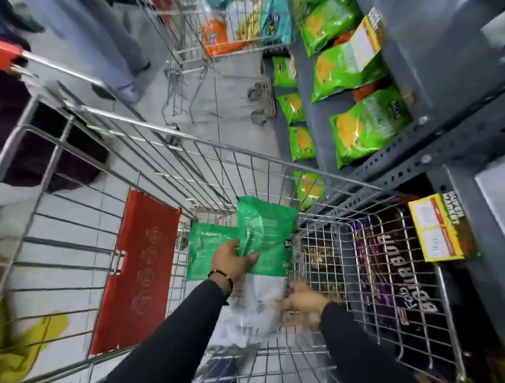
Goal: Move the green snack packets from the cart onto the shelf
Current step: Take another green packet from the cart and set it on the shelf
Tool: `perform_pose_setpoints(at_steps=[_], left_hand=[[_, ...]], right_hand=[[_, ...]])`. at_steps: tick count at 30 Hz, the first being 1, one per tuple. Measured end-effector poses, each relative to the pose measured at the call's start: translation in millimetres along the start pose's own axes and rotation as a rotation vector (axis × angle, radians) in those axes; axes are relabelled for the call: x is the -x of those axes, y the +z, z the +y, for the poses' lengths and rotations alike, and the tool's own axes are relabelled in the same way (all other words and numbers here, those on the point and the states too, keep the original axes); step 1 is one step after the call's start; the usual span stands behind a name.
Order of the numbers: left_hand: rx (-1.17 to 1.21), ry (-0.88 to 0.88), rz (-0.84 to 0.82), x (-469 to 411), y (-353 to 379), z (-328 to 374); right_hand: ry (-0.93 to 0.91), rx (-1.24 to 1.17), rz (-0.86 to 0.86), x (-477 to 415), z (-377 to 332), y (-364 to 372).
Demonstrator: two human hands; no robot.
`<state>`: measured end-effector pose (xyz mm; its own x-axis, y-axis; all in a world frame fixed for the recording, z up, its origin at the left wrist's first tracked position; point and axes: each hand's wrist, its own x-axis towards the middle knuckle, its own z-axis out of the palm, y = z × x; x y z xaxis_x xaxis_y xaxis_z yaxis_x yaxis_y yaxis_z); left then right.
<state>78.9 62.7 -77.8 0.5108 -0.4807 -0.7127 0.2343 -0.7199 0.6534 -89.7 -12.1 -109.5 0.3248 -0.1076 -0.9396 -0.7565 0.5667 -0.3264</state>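
Two black sleeves [178, 340] reach into the cart [273, 166]. Left hand [235, 260] grips a green packet [263, 238], long axis running away from it; right hand [302, 300] clasps its pale near end.

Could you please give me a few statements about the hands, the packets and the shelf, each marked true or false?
1. The left hand holds a green packet inside the cart. True.
2. The right hand rests on the cart's red handle. False: it grips the packet's pale lower end.
3. Green snack bags already lie on the grey shelf. True.
4. The red flap hangs outside the cart. False: it sits inside.
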Motion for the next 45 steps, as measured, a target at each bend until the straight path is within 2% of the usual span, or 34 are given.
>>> perform_pose_setpoints(at_steps=[4,9,13,17,20,22,25,28,32,37,43,45], left_hand=[[-0.015,0.249,-0.037,39,-26,40],[0.052,0.617,-0.085,141,-40,95],[0.061,0.771,-0.179,229,-31,109],[0.025,0.894,-0.356,307,13,102],[-0.043,0.961,-0.468,351,64,89],[-0.127,1.015,-0.629,386,110,80],[-0.257,1.059,-0.811,437,183,63],[-0.331,1.123,-0.930,472,246,48],[-0.363,1.218,-0.926,526,308,41],[-0.387,1.186,-0.937,538,383,27],[-0.483,1.190,-0.928,547,399,4],[-0.539,1.199,-0.885,546,406,1]], right_hand=[[-0.237,-0.035,-0.001,51,-14,10],[-0.616,-0.131,0.140,128,-6,18],[-0.899,-0.218,0.260,207,36,18],[-1.080,-0.325,0.465,291,126,8],[-1.129,-0.426,0.638,346,206,5],[-1.133,-0.496,0.769,378,265,2],[-1.092,-0.558,1.051,410,350,-6],[-1.048,-0.617,1.261,436,410,-16],[-1.074,-0.672,1.462,471,456,-29],[-1.031,-0.704,1.599,480,494,-54],[-1.006,-0.766,1.616,463,513,-60],[-1.011,-0.774,1.678,463,511,-56]])
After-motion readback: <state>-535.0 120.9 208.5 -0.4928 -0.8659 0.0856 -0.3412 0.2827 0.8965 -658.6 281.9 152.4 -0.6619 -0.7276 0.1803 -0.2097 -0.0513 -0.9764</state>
